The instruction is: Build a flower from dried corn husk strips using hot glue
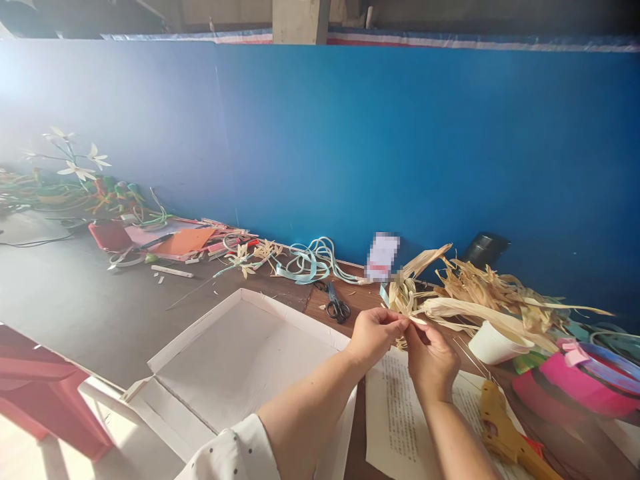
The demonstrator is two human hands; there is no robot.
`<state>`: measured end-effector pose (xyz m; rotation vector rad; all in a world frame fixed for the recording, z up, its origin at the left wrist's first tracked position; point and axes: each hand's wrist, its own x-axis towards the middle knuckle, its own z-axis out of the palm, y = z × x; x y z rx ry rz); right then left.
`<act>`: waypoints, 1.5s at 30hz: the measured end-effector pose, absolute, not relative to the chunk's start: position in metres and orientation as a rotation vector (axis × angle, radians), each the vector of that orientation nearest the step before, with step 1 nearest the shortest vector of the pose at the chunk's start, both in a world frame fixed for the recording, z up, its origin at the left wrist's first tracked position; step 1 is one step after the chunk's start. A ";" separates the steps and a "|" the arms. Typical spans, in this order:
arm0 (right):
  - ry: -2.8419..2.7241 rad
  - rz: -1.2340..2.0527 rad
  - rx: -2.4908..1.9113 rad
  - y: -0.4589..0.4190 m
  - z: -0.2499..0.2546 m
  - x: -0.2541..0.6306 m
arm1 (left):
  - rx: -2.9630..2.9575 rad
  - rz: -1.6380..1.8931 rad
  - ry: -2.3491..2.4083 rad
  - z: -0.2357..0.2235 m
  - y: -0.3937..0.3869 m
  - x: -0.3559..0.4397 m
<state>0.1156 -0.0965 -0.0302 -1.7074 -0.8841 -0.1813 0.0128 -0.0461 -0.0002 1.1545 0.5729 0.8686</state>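
"Blue panel [400, 147] at the back; what's next largest?"

"Dark tabletop [125, 267], then my shallow white box [260, 360] at the left."

"And after that?"

"Dried husks [500, 287], heaped just beyond my hands, then a printed sheet [395, 413] below my wrists, with a yellow glue gun [505, 427] over its right edge."

"Your hands?"

"My left hand [375, 333] and right hand [434, 360] meet at the fingertips, before the husks. A white cup [497, 343] stands tilted right of them; black scissors [337, 309] lie to their left."

"Smallest?"

"One pale strip [417, 321], pinched between my fingertips (whether it joins the husks behind, I can't tell)."
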 end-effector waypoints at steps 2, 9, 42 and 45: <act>-0.892 -0.179 -1.700 -0.096 -0.031 0.116 | 1.166 0.876 0.566 -0.001 -0.046 0.013; -0.895 -0.144 -1.651 -0.097 -0.030 0.116 | 1.202 0.899 0.590 -0.001 -0.046 0.013; -1.021 -0.291 -1.649 -0.103 -0.027 0.111 | 1.000 0.717 0.486 0.006 -0.053 0.012; -0.964 -0.187 -1.646 -0.103 -0.026 0.111 | 1.048 0.724 0.523 0.007 -0.052 0.012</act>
